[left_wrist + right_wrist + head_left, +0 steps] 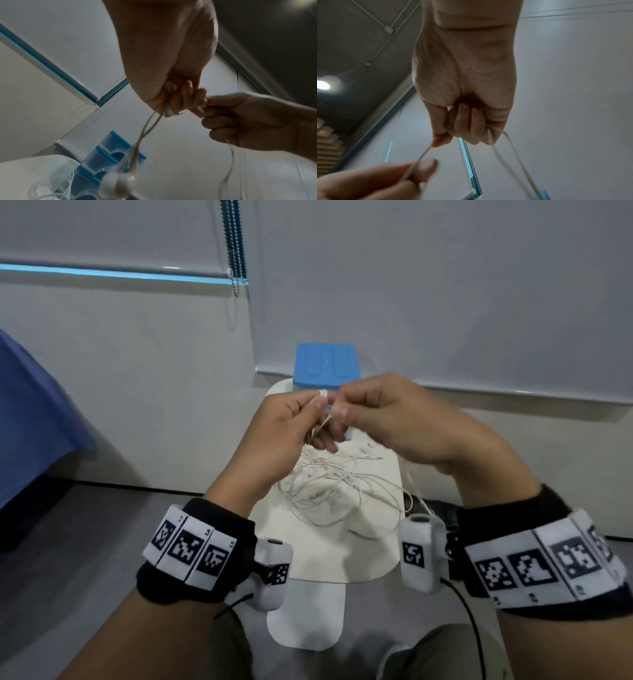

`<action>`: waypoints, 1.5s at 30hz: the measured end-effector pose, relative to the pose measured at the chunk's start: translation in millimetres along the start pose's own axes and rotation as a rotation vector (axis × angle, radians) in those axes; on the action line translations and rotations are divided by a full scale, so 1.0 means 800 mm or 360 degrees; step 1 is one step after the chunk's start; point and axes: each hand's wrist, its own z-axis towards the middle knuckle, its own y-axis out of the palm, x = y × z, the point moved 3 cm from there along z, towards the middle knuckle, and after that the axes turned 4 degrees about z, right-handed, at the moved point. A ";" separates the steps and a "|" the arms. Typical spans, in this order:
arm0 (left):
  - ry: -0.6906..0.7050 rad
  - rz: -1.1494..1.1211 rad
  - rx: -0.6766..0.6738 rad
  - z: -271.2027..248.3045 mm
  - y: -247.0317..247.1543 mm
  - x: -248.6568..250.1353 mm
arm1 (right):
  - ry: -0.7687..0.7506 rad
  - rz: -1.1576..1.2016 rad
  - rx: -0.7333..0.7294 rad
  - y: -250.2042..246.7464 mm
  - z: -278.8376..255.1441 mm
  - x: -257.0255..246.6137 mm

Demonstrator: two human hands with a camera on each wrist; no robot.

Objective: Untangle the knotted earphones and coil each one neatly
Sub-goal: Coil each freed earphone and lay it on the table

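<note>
Cloth: a blue cloth (30,412) lies at the far left edge of the head view, well apart from the table.
Left hand: the left hand (274,436) is raised above the table, fingers curled; thumb and forefinger pinch a white cord (325,422). In the left wrist view a small bundle of cord loops (169,111) sits gripped in its curled fingers (185,94), and two strands hang down from it to blurred earbuds (118,181) near the lens.
Earphones: most of the white earphones (329,487) lie in a loose tangled heap on the table, below and between the two hands; a metal plug tip shows in the heap.
Table: a small cream table (322,563) with rounded corners stands between the person's knees.
Box: a box (325,368) with a blue lid sits at the table's far end, just behind the hands.
Right hand: the right hand (404,426) meets the left fingertip to fingertip and pinches the same cord. In the right wrist view its fingers (462,121) are curled tight, one strand runs taut to the left hand, and two more trail down from the little-finger side.
Blind: a grey roller blind (479,285) covers the wall at right.
</note>
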 end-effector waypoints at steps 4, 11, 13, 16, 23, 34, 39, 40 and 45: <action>-0.0052 -0.0164 -0.0261 -0.014 -0.002 0.012 | 0.0032 0.0013 0.0276 -0.028 0.001 0.006; 0.0039 -0.0854 -0.0002 -0.010 -0.014 0.044 | 0.0185 -0.0060 0.0056 0.040 -0.006 0.038; 0.0006 -0.0840 0.0115 -0.003 -0.012 0.041 | 0.0132 -0.0183 -0.0149 0.065 -0.015 0.027; 0.0050 -0.0329 0.0196 0.001 -0.009 0.031 | -0.0022 -0.0219 -0.0106 0.052 -0.020 -0.004; -0.0003 0.0005 -0.0237 -0.015 -0.013 0.026 | -0.0106 -0.0316 0.0449 -0.040 -0.013 0.005; -0.0080 -0.0780 0.0184 -0.005 -0.004 0.028 | -0.0134 -0.0907 0.0016 0.059 -0.022 -0.011; -0.0343 -0.0191 0.0010 -0.003 -0.006 0.033 | -0.0232 -0.0996 -0.0028 0.043 -0.013 -0.035; -0.0419 -0.0244 -0.0065 -0.002 -0.006 0.039 | -0.0249 -0.0948 -0.0071 0.042 -0.011 -0.034; -0.0541 -0.0036 -0.0463 0.007 -0.007 0.054 | -0.0216 -0.0853 -0.0230 0.034 -0.006 -0.033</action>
